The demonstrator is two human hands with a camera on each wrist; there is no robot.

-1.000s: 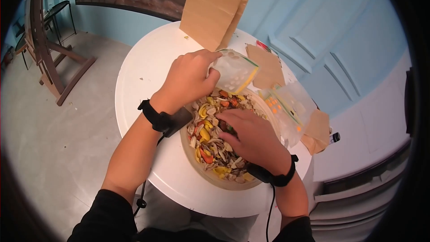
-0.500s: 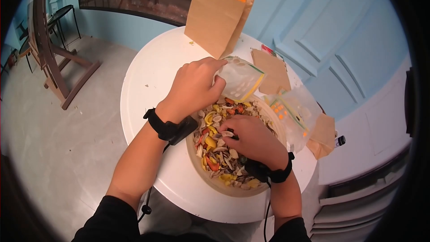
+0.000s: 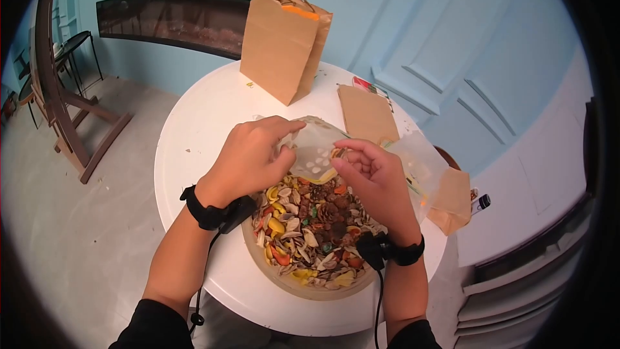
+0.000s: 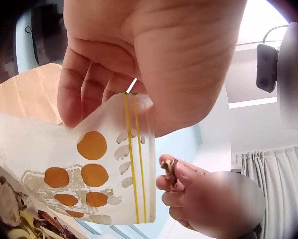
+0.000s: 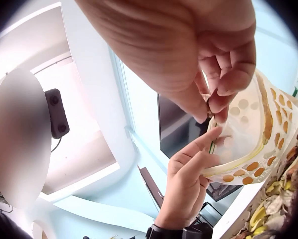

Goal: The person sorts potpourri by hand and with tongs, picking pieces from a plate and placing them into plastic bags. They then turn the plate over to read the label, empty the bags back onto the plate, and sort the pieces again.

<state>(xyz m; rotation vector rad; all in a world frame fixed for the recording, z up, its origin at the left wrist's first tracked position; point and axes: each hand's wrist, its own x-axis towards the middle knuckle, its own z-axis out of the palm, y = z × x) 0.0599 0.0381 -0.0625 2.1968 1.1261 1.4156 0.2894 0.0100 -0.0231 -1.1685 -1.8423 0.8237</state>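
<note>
My left hand [image 3: 242, 158] grips the top edge of a translucent zip bag [image 3: 307, 145] with orange dots and a yellow seal strip. The bag's mouth gapes open in the right wrist view. At that mouth, my right hand [image 3: 381, 184] pinches a small bit of brownish dried potpourri [image 4: 169, 168] between thumb and fingers. Below both hands stands a wide, pale round bowl [image 3: 284, 285] full of potpourri [image 3: 278, 225]: dried petals in yellow, red and beige, with brown cones in the middle. The bag's lower edge overlaps the bowl's far side in the head view.
On the white round table [image 3: 200, 136], a brown paper carrier bag [image 3: 278, 52] stands at the back. A flat brown paper bag [image 3: 368, 113], another translucent zip bag [image 3: 416, 152] and a crumpled paper bag [image 3: 452, 200] lie to the right. A wooden easel [image 3: 55, 97] stands left.
My right hand has risen out of the potpourri to the zip bag's mouth with a dried bit pinched in it. My left hand keeps hold of the bag.
</note>
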